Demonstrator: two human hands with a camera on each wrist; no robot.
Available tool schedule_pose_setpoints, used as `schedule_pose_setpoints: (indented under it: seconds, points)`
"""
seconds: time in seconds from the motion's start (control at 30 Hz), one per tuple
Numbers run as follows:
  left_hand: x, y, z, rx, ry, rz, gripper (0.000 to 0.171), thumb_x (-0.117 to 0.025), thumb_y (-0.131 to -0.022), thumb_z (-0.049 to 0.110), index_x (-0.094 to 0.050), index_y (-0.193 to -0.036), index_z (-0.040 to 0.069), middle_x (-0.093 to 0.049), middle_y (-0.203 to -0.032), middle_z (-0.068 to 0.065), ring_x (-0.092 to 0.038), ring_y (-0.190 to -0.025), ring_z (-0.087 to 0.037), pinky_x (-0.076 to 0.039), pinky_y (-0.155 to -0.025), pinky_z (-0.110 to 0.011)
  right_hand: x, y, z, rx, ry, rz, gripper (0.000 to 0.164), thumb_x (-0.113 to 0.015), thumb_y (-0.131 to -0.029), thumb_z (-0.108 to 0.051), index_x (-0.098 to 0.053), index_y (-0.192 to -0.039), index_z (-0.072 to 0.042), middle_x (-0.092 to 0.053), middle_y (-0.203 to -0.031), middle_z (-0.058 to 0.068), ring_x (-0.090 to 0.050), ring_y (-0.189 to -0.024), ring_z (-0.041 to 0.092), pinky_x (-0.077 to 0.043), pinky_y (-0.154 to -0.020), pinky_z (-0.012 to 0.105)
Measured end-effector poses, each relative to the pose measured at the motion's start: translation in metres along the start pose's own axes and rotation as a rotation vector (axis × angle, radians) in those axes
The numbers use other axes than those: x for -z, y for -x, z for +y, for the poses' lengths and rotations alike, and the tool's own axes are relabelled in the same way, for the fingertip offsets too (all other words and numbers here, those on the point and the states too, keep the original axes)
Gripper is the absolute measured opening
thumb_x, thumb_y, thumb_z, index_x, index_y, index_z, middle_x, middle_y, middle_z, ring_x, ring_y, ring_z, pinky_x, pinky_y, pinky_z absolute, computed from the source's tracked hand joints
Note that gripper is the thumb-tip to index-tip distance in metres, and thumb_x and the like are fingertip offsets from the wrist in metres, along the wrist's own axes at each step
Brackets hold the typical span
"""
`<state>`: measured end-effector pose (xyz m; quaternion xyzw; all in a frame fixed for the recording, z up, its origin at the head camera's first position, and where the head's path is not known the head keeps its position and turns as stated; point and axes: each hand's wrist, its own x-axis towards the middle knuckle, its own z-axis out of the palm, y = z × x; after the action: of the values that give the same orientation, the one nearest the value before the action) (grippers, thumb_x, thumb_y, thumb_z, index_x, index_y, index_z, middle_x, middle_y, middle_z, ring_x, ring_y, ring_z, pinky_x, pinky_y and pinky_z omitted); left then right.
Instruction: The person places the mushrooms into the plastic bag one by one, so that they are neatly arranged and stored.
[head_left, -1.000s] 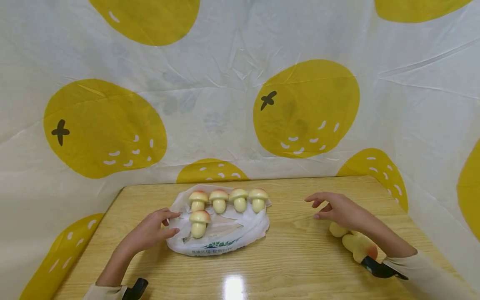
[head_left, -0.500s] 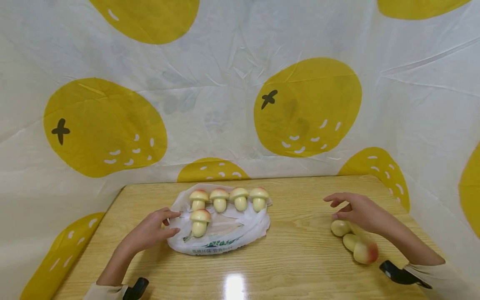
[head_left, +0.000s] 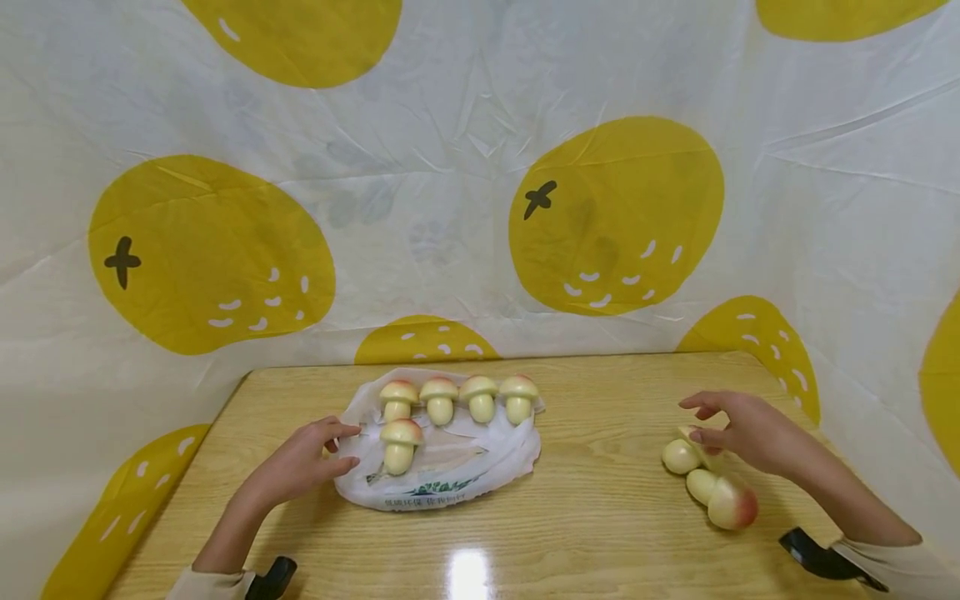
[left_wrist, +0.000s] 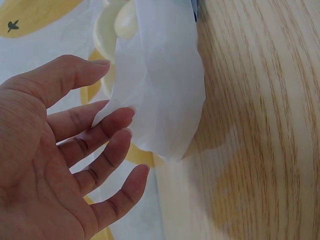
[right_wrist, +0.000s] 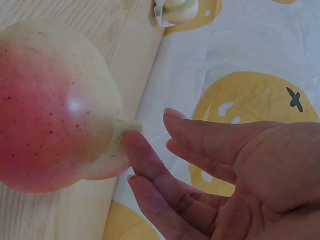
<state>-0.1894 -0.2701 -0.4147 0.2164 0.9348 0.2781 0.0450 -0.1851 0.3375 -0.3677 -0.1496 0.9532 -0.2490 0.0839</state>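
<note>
Toy mushrooms with pale stems and red-tinged caps lie in two places. Several form a back row on a white plastic bag, and one mushroom lies in front of them. At the bag's left edge is my left hand, fingers spread and loosely bent; whether the fingertips touch the bag is unclear. On the right, my right hand hovers with relaxed fingers over two mushrooms, a farther mushroom partly hidden by it and a nearer mushroom. Close up, the red cap fills the right wrist view's left side.
A wooden table carries everything. Behind it and along both sides hangs a white cloth printed with yellow fruit. Each wrist wears a black band.
My right hand has moved right and back across the two right-hand mushrooms, uncovering more of them. My left hand and the mushrooms on the bag stay in place.
</note>
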Motion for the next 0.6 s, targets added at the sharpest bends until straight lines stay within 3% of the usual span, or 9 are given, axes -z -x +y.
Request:
schedule_pose_setpoints:
  seconds: [0.23, 0.37, 0.6]
  points:
    - [0.0, 0.001, 0.001, -0.005, 0.006, 0.0, 0.046, -0.075, -0.093, 0.024, -0.066, -0.129, -0.004, -0.063, -0.107, -0.005, -0.056, -0.09, -0.02, -0.047, -0.068, -0.026, -0.003, 0.0, 0.002, -0.019, -0.039, -0.028, 0.055, -0.075, -0.091, -0.015, -0.055, -0.136, 0.009, -0.064, -0.117, 0.032, -0.073, -0.074, 0.015, -0.058, -0.065, 0.03]
    - [0.0, 0.001, 0.002, -0.002, 0.002, 0.001, 0.046, -0.076, -0.093, 0.023, -0.067, -0.129, -0.004, -0.063, -0.107, -0.005, -0.056, -0.089, -0.019, -0.047, -0.068, -0.026, -0.007, -0.006, 0.001, 0.012, 0.025, -0.014, 0.05, -0.077, -0.089, -0.016, -0.06, -0.131, 0.007, -0.066, -0.117, 0.028, -0.071, -0.076, 0.015, -0.056, -0.067, 0.031]
    - [0.0, 0.001, 0.001, 0.013, -0.014, 0.004, 0.046, -0.077, -0.091, 0.023, -0.068, -0.128, -0.004, -0.065, -0.106, -0.003, -0.057, -0.089, -0.018, -0.048, -0.069, -0.026, -0.014, -0.019, 0.0, 0.08, 0.121, 0.015, 0.044, -0.081, -0.086, -0.014, -0.067, -0.125, 0.003, -0.069, -0.118, 0.021, -0.061, -0.113, 0.046, -0.05, -0.088, 0.058]
